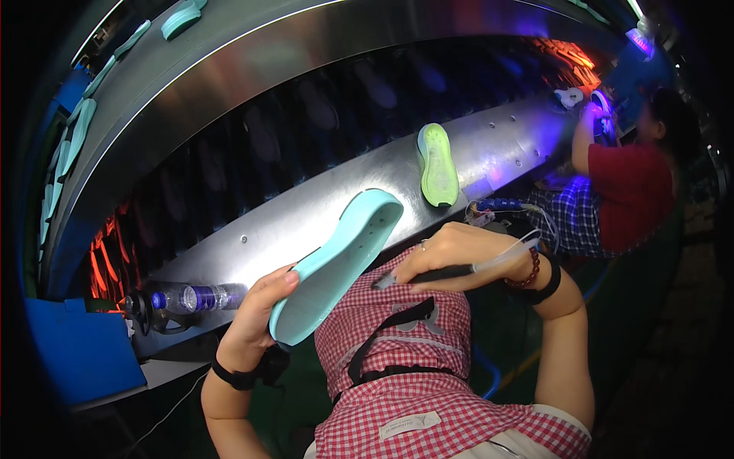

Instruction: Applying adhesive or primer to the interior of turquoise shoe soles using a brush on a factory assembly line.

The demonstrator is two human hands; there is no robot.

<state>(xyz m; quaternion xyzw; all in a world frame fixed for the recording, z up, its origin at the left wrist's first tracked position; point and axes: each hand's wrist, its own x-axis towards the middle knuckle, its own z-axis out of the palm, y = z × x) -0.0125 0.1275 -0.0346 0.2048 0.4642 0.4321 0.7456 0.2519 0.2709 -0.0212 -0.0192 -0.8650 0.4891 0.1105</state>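
In my left hand (264, 306) is a turquoise shoe sole (336, 260), gripped by its near end and tilted so that its hollow inner side shows. My thumb presses on its rim; the other fingers are hidden behind it. My right hand (459, 256) is closed round a black-handled brush (443, 274), with a clear tube running back from it past the wrist. The brush's pale tip points left, apart from the sole. A yellow-green shoe sole (439, 168) lies on the metal ledge (290, 206) beyond my hands.
A dark, curved machine opening (306, 115) with blurred soles inside runs behind the ledge. Clear bottles (206, 297) lie at the left beside a blue box (76, 352). Turquoise soles (76, 141) line the upper belt. A co-worker in red (631, 180) sits at the right.
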